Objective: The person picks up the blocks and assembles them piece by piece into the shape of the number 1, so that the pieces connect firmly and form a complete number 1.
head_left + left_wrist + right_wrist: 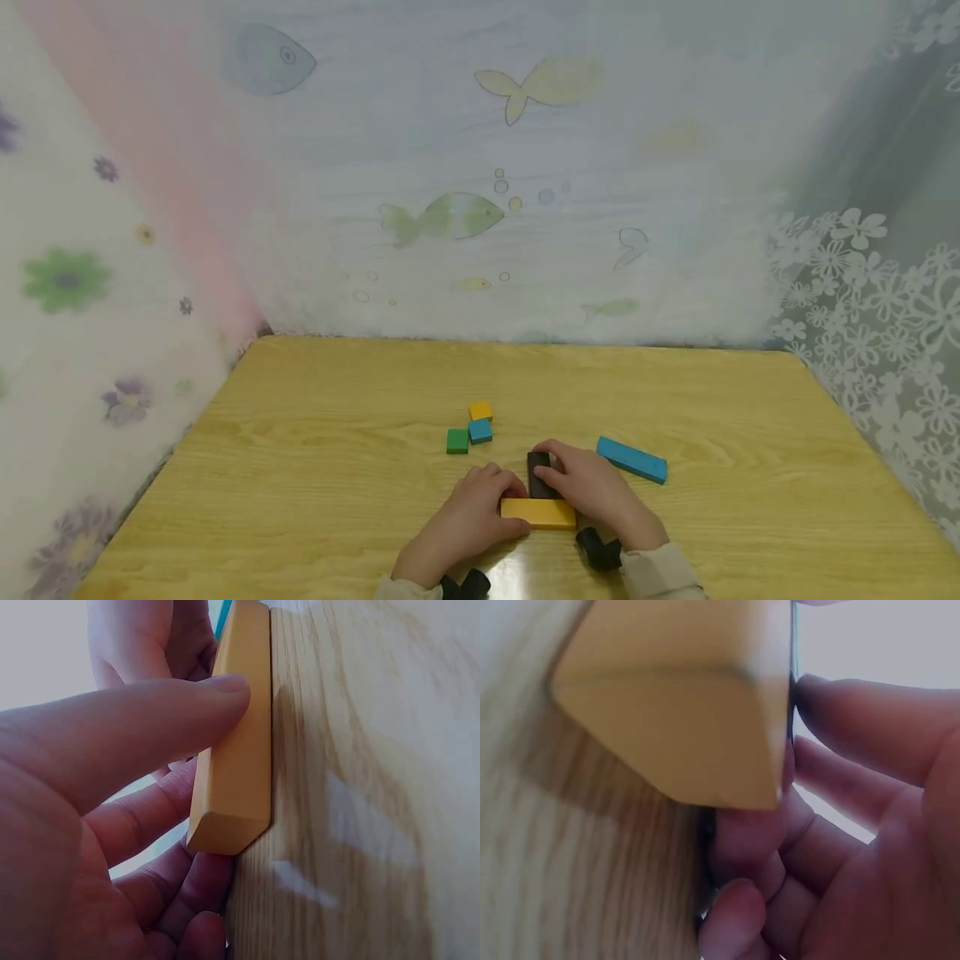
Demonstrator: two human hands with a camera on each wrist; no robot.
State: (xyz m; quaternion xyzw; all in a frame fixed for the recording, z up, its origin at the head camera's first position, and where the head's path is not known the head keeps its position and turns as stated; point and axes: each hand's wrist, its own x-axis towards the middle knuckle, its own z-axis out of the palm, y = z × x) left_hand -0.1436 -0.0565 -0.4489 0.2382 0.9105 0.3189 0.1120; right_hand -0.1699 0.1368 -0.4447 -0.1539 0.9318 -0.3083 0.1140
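On the table, the left hand pinches the yellow bar; just beyond, the right hand grips the black bar. An uneven push could skew either; whether they touch is hard to tell.

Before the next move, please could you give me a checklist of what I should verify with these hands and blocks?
1. Left hand grips the yellow bar: ok.
2. Right hand holds the black block: ok.
3. Yellow bar touches the black block: cannot tell; they meet in the head view, but any contact is hidden.
4. Blue bar is clear of the right hand: cannot tell; it lies very close in the head view.
5. Green block, blue block and yellow block are clear of both hands: ok.
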